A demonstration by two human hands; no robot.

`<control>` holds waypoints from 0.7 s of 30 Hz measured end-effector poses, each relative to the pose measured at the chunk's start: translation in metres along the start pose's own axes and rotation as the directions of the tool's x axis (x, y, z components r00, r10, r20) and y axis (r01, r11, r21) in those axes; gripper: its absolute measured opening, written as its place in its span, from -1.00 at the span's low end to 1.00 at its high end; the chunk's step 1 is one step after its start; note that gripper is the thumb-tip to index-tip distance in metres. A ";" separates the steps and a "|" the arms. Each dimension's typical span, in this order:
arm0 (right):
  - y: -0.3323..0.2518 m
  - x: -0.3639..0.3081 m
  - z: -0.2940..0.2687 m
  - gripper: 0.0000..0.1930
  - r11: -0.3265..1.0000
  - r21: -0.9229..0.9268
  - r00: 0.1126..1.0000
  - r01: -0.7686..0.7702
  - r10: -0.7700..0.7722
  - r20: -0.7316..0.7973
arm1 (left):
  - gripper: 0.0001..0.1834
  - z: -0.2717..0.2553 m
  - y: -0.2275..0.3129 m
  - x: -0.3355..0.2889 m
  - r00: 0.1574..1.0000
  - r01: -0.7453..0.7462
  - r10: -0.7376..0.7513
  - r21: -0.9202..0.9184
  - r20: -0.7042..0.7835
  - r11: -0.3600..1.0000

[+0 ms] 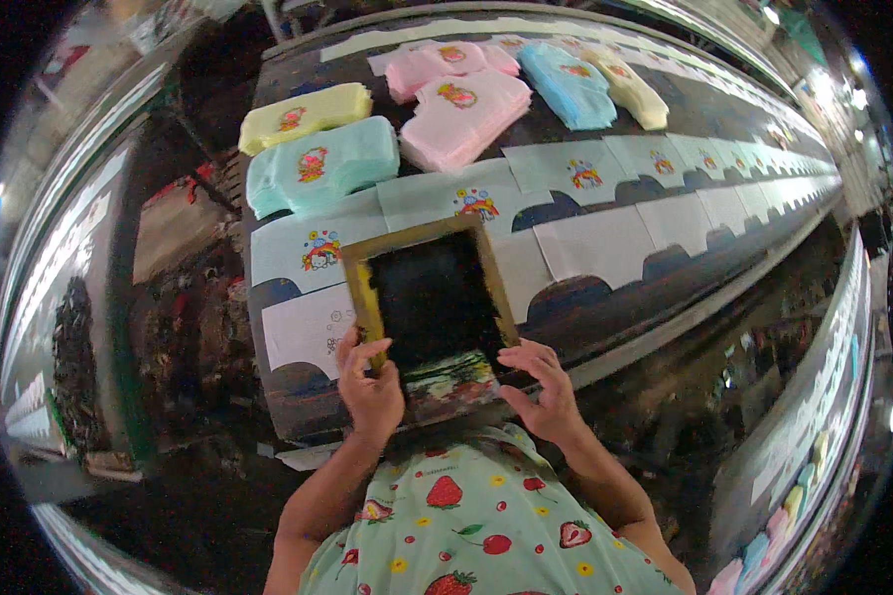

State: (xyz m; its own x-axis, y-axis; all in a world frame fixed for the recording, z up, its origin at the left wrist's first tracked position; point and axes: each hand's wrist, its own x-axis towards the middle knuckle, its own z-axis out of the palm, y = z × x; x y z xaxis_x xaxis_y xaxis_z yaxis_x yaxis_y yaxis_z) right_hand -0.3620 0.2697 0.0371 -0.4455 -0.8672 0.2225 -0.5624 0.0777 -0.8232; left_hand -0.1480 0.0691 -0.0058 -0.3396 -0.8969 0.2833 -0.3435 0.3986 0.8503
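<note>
A wooden screen-printing frame (412, 237), with dark ink across its mesh, is tilted over the near edge of a long dark table. My left hand (372, 392) is closed on the frame's lower left side, fingers bent around the wood. At its lower right corner, my right hand (544, 392) grips the edge between thumb and fingers. Beside the frame on the left lies a white fabric piece (293, 332) with a grey outline print; the frame hides part of it. Just beyond, a pale fabric piece (278, 248) carries a colourful rainbow print.
Two rows of cut fabric pieces (605, 238) run along the table (318, 402) to the far right. Behind them sit stacks of printed pieces: mint (322, 164), yellow (342, 104), pink (466, 119), blue (571, 89) and cream (633, 89). Other long tables stand on both sides.
</note>
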 end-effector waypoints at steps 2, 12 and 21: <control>0.015 0.000 -0.025 -0.47 0.999 -0.032 1.000 0.024 -0.024 -0.010 | -0.52 0.026 0.012 -0.005 1.000 0.012 -0.012 -0.010 0.005 1.000; 0.059 0.003 -0.098 -0.54 0.997 -0.030 0.994 0.067 -0.064 0.092 | -0.59 0.093 0.046 -0.015 0.997 0.078 -0.080 -0.131 -0.007 0.988; 0.053 0.004 -0.095 -0.55 0.951 -0.256 0.984 0.175 -0.165 0.063 | -0.64 0.095 0.050 -0.010 0.988 0.154 -0.154 -0.126 0.010 0.980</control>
State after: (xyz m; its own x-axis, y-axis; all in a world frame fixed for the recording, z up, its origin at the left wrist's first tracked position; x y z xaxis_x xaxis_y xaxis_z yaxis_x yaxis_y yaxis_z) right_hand -0.4600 0.3172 0.0441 -0.3025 -0.8972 0.3218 -0.7911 0.0480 -0.6099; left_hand -0.2450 0.1164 -0.0088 -0.2912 -0.9456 0.1449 -0.2789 0.2288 0.9326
